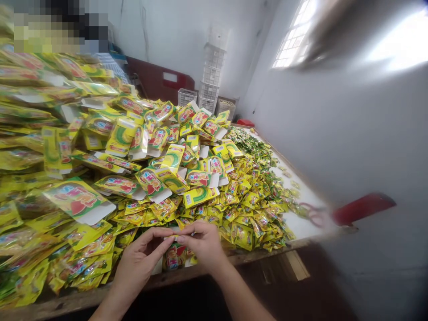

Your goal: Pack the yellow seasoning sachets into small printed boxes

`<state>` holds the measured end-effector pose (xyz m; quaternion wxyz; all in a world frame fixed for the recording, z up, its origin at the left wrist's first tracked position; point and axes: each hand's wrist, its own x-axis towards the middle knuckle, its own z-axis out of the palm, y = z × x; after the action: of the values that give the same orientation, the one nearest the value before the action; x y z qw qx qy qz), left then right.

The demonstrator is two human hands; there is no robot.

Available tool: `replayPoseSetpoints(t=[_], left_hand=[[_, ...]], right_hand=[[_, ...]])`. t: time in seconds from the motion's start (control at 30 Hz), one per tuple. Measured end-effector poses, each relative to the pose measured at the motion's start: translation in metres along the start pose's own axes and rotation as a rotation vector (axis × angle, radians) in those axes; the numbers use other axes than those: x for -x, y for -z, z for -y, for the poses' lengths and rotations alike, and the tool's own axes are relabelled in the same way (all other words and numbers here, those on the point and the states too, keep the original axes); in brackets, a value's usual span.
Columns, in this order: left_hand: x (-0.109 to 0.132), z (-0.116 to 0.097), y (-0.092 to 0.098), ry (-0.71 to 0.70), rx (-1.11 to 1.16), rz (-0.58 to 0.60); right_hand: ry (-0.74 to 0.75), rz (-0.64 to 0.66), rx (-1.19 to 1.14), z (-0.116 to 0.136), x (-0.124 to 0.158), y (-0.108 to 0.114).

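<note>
Yellow carton (174, 258) at near edge of white table (302, 229) heaped with sachets (242, 196), pinched between fingertips by left hand (140, 255) and right hand (204, 245); crates (210, 73) far, pale wall (368, 133) right

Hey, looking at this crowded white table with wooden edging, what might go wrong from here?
Small glossy yellow plastic packets lie close to the wooden edging, so some might get knocked off.
Yellow-and-green cardboard boxes are heaped at loose angles and might slide.
The left hand and right hand pinch the edge of a small printed yellow item; squeezing too hard might crease it.
</note>
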<state>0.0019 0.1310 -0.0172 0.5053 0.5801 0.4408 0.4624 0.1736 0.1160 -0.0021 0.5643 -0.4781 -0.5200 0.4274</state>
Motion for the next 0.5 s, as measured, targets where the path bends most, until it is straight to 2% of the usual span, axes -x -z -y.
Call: replayPoseSetpoints(t=[0.2,0.37,0.5], left_hand=[[0.005,-0.003,0.001,-0.066,-0.045,0.008],[0.015,0.003,0.011,-0.203,-0.141,0.046],[0.021,-0.003,0.016,-0.262,-0.229,0.108]], right_hand=[[0.006,0.038,0.072,-0.003,0.009,0.005],[0.163,0.140,0.109,0.001,0.019,0.013],[0.254,0.147,0.203,0.011,0.025,0.012]])
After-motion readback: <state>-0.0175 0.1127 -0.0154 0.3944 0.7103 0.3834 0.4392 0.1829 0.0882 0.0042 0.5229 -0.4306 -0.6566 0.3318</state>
